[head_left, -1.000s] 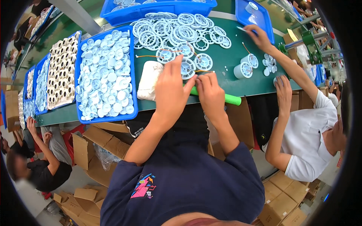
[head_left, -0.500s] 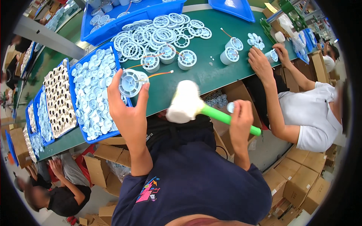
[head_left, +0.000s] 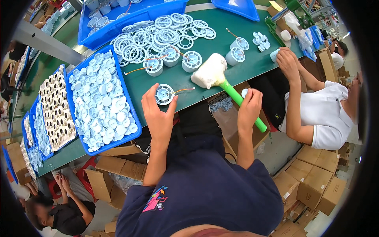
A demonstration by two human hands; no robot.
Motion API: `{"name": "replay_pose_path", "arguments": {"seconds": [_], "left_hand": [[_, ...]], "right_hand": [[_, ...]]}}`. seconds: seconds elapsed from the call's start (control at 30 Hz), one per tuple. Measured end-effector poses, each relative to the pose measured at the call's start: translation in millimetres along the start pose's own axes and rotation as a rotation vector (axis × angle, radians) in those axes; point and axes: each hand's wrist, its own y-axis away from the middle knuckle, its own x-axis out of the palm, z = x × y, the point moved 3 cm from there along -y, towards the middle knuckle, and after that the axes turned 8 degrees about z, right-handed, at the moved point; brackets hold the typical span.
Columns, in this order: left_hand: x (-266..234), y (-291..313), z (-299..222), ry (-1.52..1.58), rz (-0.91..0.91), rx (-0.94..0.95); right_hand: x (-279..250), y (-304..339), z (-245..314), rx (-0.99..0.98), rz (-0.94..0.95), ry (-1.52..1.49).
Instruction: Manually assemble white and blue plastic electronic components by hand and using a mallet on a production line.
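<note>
Near the table's front edge, my left hand [head_left: 158,118] has thumb and fingers around the sides of a light-blue round plastic housing [head_left: 161,94] with spokes on top. A thin orange wire with a small connector sticks out of it to the right. My right hand [head_left: 249,108] grips the green handle [head_left: 233,94] of a mallet, whose scuffed white head [head_left: 210,71] is raised to the right of the housing. A small light-blue cap [head_left: 244,93] also shows at the right hand's fingers. Beyond stand several similar wired housings [head_left: 192,60].
A pile of light-blue rings [head_left: 167,36] lies behind the housings. At left is a blue tray [head_left: 139,132] heaped with caps, and beyond it an egg-crate tray [head_left: 55,106]. A co-worker's hands [head_left: 289,65] hold a housing at right. An open cardboard box [head_left: 237,136] stands below the table edge.
My left hand has moved right and toward me with the housing, down by the table edge. The mallet head has swung farther away from me. The co-worker's hands have come together around a housing.
</note>
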Motion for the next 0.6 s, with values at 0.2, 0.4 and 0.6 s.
{"name": "replay_pose_path", "arguments": {"seconds": [0.2, 0.4, 0.6], "left_hand": [[7.7, -1.2, 5.3, 0.122, 0.029, -0.082], [6.3, -14.6, 15.4, 0.067, 0.046, -0.035], [-2.5, -0.8, 24.1, 0.14, 0.043, -0.05]], "right_hand": [[22.2, -33.0, 8.7, 0.05, -0.056, 0.079], [45.7, -40.0, 46.1, -0.031, -0.087, -0.072], [47.1, -11.4, 128.3, -0.472, 0.197, -0.557]]}}
